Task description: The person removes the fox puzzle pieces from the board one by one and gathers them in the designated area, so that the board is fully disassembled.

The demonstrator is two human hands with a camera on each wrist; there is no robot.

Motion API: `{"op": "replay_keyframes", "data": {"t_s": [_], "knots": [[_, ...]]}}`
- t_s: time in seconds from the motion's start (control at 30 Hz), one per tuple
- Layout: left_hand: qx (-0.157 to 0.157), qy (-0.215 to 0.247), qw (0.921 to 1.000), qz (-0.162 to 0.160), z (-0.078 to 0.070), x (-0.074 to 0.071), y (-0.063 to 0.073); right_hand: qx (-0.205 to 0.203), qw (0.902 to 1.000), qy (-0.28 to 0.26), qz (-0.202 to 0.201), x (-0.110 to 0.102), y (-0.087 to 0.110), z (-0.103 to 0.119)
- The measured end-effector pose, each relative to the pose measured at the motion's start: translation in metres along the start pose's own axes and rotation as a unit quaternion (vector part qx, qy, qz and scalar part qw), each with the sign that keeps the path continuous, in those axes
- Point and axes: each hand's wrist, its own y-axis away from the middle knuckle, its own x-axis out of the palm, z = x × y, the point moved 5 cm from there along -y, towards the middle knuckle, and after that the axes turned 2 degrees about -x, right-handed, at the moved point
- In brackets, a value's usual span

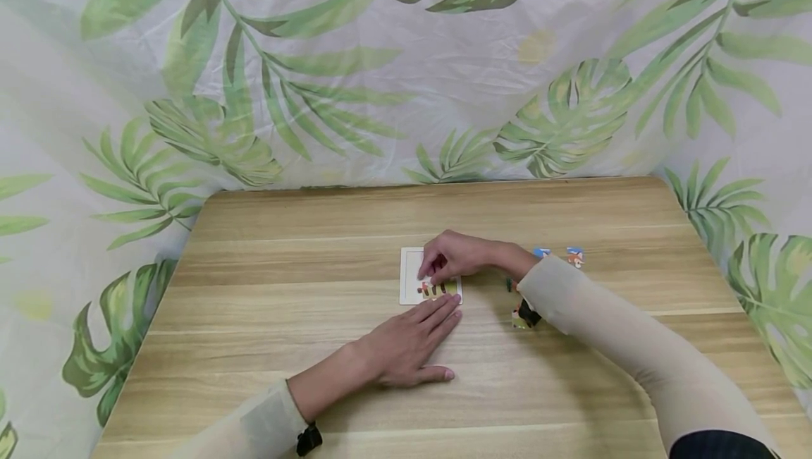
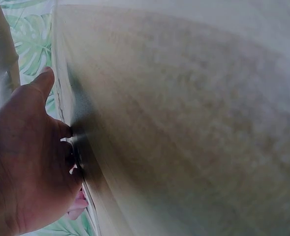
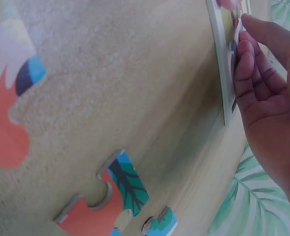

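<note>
A small white-framed jigsaw board [image 1: 409,258] lies on the wooden table, with joined picture pieces [image 1: 439,290] along its near side. My right hand [image 1: 459,256] reaches over the board from the right. Its thumb and fingertips pinch a small puzzle piece just above the joined ones; the fingers hide most of this piece. In the right wrist view the right hand [image 3: 268,83] is close against the board's face. My left hand [image 1: 409,346] lies palm down with straight fingers, fingertips resting on the board's near right edge. The left wrist view shows the left hand [image 2: 31,162] side-on against the table.
Several loose puzzle pieces lie on the table right of the board, including a fox piece [image 1: 575,256], a blue-edged piece [image 1: 542,252] and a piece [image 1: 519,319] partly under my right wrist. An orange piece with a leaf [image 3: 130,189] shows up close. Leaf-patterned cloth [image 1: 342,71] hangs behind the table.
</note>
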Motion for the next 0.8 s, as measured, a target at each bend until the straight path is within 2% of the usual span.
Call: {"op": "replay_keyframes", "data": {"t_s": [0.2,0.47,0.8], "knots": [[-0.001,0.001,1.0000,0.009,0.0009,-0.0008,0.0003,-0.003,0.9998,-0.017,0.011,0.0020,-0.0016,-0.0023],[-0.002,-0.006,0.9999,0.013,0.0015,-0.0012,0.0004,-0.004,0.9997,-0.011,0.021,0.0034,-0.0035,-0.0015],[0.002,-0.026,0.9996,0.009,0.0007,-0.0027,0.0007,0.029,0.9985,-0.029,0.036,0.0058,-0.0055,-0.0030]]}}
